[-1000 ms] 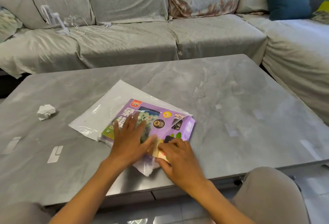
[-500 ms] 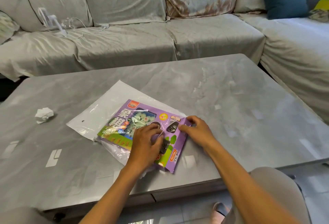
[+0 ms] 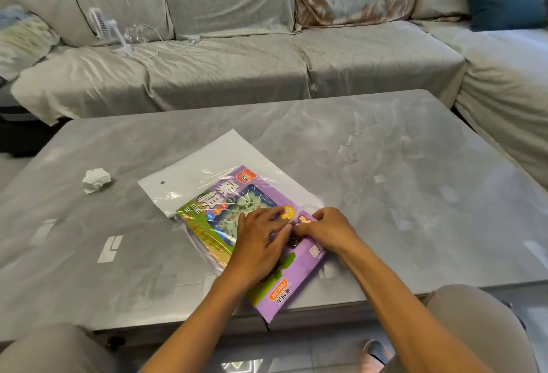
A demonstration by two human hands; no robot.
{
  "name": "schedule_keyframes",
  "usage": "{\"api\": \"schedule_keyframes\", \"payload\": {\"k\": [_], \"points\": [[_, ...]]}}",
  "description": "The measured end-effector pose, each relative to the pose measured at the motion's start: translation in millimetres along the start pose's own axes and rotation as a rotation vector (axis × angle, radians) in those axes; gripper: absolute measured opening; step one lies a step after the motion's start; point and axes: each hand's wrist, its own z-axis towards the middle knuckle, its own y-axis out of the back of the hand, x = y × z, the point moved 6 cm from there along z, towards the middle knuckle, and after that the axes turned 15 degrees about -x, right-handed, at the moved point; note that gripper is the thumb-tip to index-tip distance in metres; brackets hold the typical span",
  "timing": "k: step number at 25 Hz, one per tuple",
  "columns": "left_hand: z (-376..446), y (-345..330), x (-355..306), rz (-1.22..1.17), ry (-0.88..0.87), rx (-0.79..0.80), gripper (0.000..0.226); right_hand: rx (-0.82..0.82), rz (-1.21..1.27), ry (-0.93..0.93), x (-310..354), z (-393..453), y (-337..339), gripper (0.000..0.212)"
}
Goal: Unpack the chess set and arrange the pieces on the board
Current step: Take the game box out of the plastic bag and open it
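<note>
— grey sofa along the back, grey marbled table in front of it. where's the chess set?

— chess set box, purple and green, lies flat near the table's front edge, one corner poking out over that edge. it sits half in a clear plastic bag that spreads toward the table's middle.

— what has changed in the last second?

— the box has turned and slid nearer the front edge, and more of it is out of the bag. both hands have come together on its top face; half a second ago the right one was at the box's far corner.

— and the hands now?

— left hand lies on the box, fingers curled down at what looks like film over the lid. right hand meets it fingertip to fingertip, curled, seemingly pinching that same wrap. i cannot tell how firm either pinch is.

— so for the task?

— my guess: the outer bag is nearly off, the wrap is next. no board, no pieces out yet.

— anything else about?

— a crumpled paper ball toward the left edge, a small white fan on the sofa.
</note>
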Motion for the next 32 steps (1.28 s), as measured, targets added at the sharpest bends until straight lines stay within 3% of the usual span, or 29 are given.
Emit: {"api": "schedule_keyframes", "payload": {"k": [2, 5, 8, 12, 14, 16, 18, 21, 23, 25, 26, 27, 29, 30, 32], "points": [[-3, 7, -3, -0.042, 0.009, 0.012, 0.044, 0.054, 0.015, -0.022, 4, -1, -1, 0.031], [4, 32, 8, -0.215, 0.188, -0.08, 0.039, 0.098, -0.008, 0.011, 13, 0, 6, 0.019], [8, 60, 40, -0.089, 0.184, -0.196, 0.039, 0.14, -0.084, 0.069, 25, -4, 1, 0.027], [1, 63, 65, 0.013, 0.134, -0.015, 0.049, 0.199, 0.021, 0.073, 34, -7, -10, 0.029], [4, 66, 77, -0.01, 0.139, -0.036, 0.049, 0.158, 0.002, 0.138, 39, 4, 7, 0.023], [8, 73, 97, -0.03, 0.245, -0.07, 0.048, 0.146, -0.096, 0.184, 39, 19, 40, 0.02], [3, 68, 116, 0.043, 0.366, 0.049, 0.053, 0.181, -0.211, 0.196, 24, 32, 78, 0.024], [-1, 59, 110, 0.178, 0.295, 0.207, 0.053, 0.274, -0.409, 0.226, -11, 40, 116, 0.029], [1, 73, 107, 0.2, 0.262, 0.16, 0.048, 0.323, -0.519, 0.249, -27, 39, 120, 0.031], [-5, 102, 115, 0.351, 0.273, -0.03, 0.05, 0.322, -0.516, 0.269, -32, 39, 115, 0.032], [-12, 119, 126, 0.382, 0.394, -0.166, 0.05, 0.317, -0.485, 0.278, -30, 39, 111, 0.032], [-21, 133, 136, 0.258, 0.635, -0.316, 0.05, 0.313, -0.451, 0.285, -27, 39, 106, 0.031], [-29, 135, 146, -0.24, 1.079, -0.5, 0.055, 0.293, -0.401, 0.29, -19, 40, 95, 0.028], [-23, 126, 142, -0.441, 1.2, -0.512, 0.06, 0.279, -0.39, 0.289, -17, 40, 91, 0.027], [-6, 117, 134, -0.456, 1.187, -0.44, 0.067, 0.248, -0.372, 0.288, -14, 39, 86, 0.025]]}}
